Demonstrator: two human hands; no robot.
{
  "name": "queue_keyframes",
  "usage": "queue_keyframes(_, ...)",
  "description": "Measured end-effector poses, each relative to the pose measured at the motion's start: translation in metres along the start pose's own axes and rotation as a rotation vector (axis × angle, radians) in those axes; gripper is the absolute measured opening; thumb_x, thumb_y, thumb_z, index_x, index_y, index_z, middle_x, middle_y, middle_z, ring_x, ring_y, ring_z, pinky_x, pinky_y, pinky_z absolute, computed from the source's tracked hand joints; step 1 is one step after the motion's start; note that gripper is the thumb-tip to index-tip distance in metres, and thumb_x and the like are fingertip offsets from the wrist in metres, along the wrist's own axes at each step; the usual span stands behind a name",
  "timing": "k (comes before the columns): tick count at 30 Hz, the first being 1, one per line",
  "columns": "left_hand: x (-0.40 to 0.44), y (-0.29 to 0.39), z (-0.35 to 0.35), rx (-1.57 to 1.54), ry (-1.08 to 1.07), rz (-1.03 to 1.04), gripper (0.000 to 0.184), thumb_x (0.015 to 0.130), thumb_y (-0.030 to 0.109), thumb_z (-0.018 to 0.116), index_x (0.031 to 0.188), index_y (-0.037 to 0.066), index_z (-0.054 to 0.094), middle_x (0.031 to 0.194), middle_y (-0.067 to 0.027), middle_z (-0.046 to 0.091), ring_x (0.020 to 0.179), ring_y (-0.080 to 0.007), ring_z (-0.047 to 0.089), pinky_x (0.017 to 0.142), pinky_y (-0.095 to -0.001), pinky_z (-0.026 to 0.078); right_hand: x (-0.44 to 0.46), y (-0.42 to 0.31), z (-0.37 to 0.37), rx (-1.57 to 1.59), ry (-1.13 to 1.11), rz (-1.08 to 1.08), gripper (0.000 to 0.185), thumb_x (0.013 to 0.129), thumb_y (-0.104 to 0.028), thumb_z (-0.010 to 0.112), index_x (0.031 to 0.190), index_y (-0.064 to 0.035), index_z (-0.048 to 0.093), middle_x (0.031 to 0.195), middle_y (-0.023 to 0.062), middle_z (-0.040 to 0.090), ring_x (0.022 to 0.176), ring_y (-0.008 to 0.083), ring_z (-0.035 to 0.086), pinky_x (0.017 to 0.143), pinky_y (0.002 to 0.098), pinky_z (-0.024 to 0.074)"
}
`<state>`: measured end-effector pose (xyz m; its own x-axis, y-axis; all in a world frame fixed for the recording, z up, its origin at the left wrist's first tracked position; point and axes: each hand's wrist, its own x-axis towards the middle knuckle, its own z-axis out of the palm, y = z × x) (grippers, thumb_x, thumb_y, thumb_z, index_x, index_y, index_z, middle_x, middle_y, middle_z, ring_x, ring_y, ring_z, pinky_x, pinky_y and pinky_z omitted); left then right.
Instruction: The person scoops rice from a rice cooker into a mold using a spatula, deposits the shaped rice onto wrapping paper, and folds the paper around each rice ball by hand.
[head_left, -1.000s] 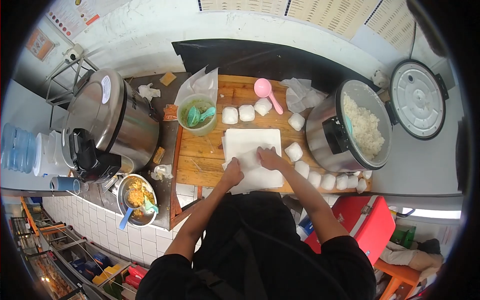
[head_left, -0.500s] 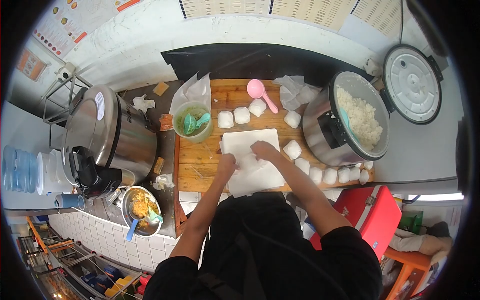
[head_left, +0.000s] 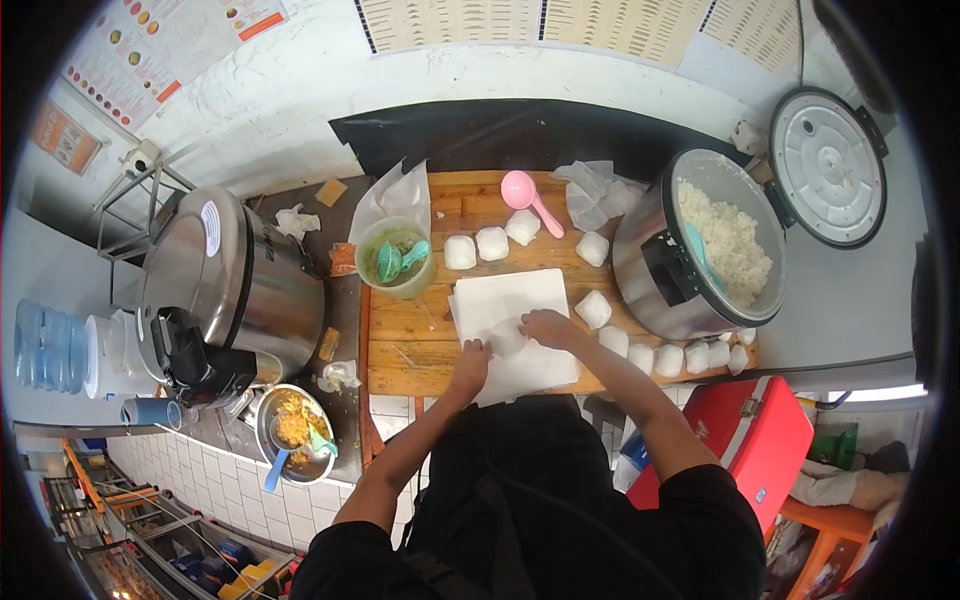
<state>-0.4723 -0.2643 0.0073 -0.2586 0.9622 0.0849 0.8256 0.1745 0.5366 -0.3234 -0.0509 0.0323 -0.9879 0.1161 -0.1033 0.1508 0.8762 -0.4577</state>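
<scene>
A stack of white paper sheets (head_left: 545, 290) lies on the wooden table in front of me. On it sits a small white paper packet (head_left: 508, 338), partly folded, with its contents hidden. My left hand (head_left: 471, 366) has its fingers closed on the packet's left side. From the right, my right hand (head_left: 548, 328) pinches the packet's other side. Finished-looking wrapped white packets stand around the stack: one (head_left: 593, 309) is just right of my right hand, and another (head_left: 460, 252) is beyond the stack.
An open rice cooker (head_left: 655, 250) full of rice stands right, its lid (head_left: 826, 165) raised. Left are a tub with green scoops (head_left: 395, 262), a closed cooker (head_left: 235, 290) and a bowl of orange food (head_left: 297, 425). A pink scoop (head_left: 519, 188) lies behind; a red cooler (head_left: 735, 430) is right.
My hands have drawn closer together, and the paper between them is now gathered into a more compact packet. The whole view has shifted slightly.
</scene>
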Motion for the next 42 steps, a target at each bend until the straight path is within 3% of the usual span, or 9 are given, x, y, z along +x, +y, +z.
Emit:
queue_keyframes(6, 0.073, -0.031, -0.009, 0.019, -0.138, 0.058, 0.050, 0.045, 0.015, 0.088, 0.087, 0.003, 0.065, 0.088, -0.0163, 0.063, 0.091, -0.0370, 0.058, 0.082, -0.0429, 0.049, 0.054, -0.008, 0.042, -0.257, 0.023, 0.165, 0.015, 0.081, -0.011, 0.058, 0.071, -0.0084, 0.068, 0.073, 0.0107, 0.065, 0.070, 0.0299, 0.068, 0.063, 0.0408, 0.0547)
queue_keyframes(10, 0.089, -0.020, -0.007, -0.091, -0.262, 0.116, 0.067, 0.034, 0.006, 0.091, 0.091, 0.003, 0.057, 0.094, -0.0179, 0.063, 0.092, -0.0410, 0.058, 0.083, -0.0451, 0.048, 0.011, -0.049, 0.045, -0.202, 0.203, 0.406, 0.014, 0.081, -0.006, 0.055, 0.081, -0.0038, 0.069, 0.094, 0.0150, 0.068, 0.083, 0.0307, 0.069, 0.070, 0.0402, 0.0555)
queue_keyframes(16, 0.075, 0.001, -0.018, -0.314, -0.244, 0.148, 0.044, 0.060, -0.011, 0.072, 0.093, 0.003, 0.047, 0.095, -0.0173, 0.061, 0.090, -0.0371, 0.060, 0.078, -0.0420, 0.050, -0.008, -0.090, 0.060, 0.669, 0.948, 0.620, 0.023, 0.096, -0.010, 0.048, 0.110, 0.0000, 0.064, 0.105, 0.0144, 0.067, 0.095, 0.0249, 0.065, 0.086, 0.0328, 0.0506)
queue_keyframes(22, 0.090, 0.036, -0.064, -0.822, -0.587, 0.184, 0.031, 0.068, -0.004, 0.078, 0.091, 0.001, 0.059, 0.090, -0.0052, 0.065, 0.077, -0.0125, 0.059, 0.068, -0.0280, 0.050, -0.007, -0.050, 0.059, 1.019, 0.744, 0.412, 0.034, 0.099, -0.029, 0.043, 0.094, -0.0003, 0.060, 0.084, 0.0088, 0.063, 0.081, 0.0161, 0.059, 0.073, 0.0300, 0.0482)
queue_keyframes(25, 0.089, 0.047, -0.079, -0.806, -0.225, 0.277, 0.026, 0.070, 0.005, 0.081, 0.095, 0.010, 0.076, 0.096, -0.0027, 0.068, 0.080, -0.0155, 0.060, 0.072, -0.0280, 0.049, -0.006, -0.057, 0.022, 2.159, 0.637, 0.405, 0.049, 0.095, -0.050, 0.038, 0.095, -0.0060, 0.060, 0.081, 0.0088, 0.061, 0.077, 0.0234, 0.062, 0.073, 0.0360, 0.0512)
queue_keyframes(29, 0.087, 0.057, -0.064, -0.724, -0.076, 0.306, 0.027, 0.077, 0.013, 0.074, 0.103, 0.021, 0.076, 0.120, -0.0006, 0.062, 0.107, -0.0212, 0.051, 0.089, -0.0333, 0.044, 0.005, -0.122, -0.064, 2.559, 0.922, 0.632, 0.051, 0.089, -0.055, 0.050, 0.111, -0.0086, 0.057, 0.083, 0.0075, 0.060, 0.076, 0.0239, 0.061, 0.074, 0.0393, 0.0520)
queue_keyframes(32, 0.083, 0.074, -0.112, -0.141, 0.193, 0.511, 0.027, 0.081, 0.018, 0.070, 0.106, 0.025, 0.075, 0.133, -0.0022, 0.054, 0.112, -0.0253, 0.047, 0.096, -0.0404, 0.038, 0.002, -0.115, -0.071, 2.602, 0.632, 0.506, 0.050, 0.088, -0.053, 0.054, 0.111, -0.0086, 0.056, 0.082, 0.0071, 0.060, 0.075, 0.0249, 0.061, 0.073, 0.0417, 0.0519)
queue_keyframes(37, 0.060, 0.038, -0.110, -0.109, 0.181, 0.197, 0.026, 0.078, 0.009, 0.066, 0.098, 0.023, 0.075, 0.129, -0.0038, 0.054, 0.109, -0.0281, 0.049, 0.093, -0.0423, 0.040, 0.029, -0.024, -0.060, 2.153, 0.597, 1.034, 0.045, 0.083, -0.042, 0.060, 0.108, -0.0045, 0.056, 0.077, 0.0095, 0.059, 0.067, 0.0277, 0.060, 0.068, 0.0417, 0.0513)
queue_keyframes(42, 0.026, -0.003, -0.092, -0.168, -0.028, 0.141, 0.020, 0.076, 0.004, 0.065, 0.087, 0.018, 0.074, 0.114, -0.0053, 0.057, 0.093, -0.0262, 0.056, 0.083, -0.0403, 0.046, 0.083, 0.090, -0.039, 0.521, 0.755, 0.894, 0.055, 0.082, -0.039, 0.063, 0.114, 0.0024, 0.047, 0.103, 0.0243, 0.055, 0.097, 0.0403, 0.054, 0.085, 0.0519, 0.0450)
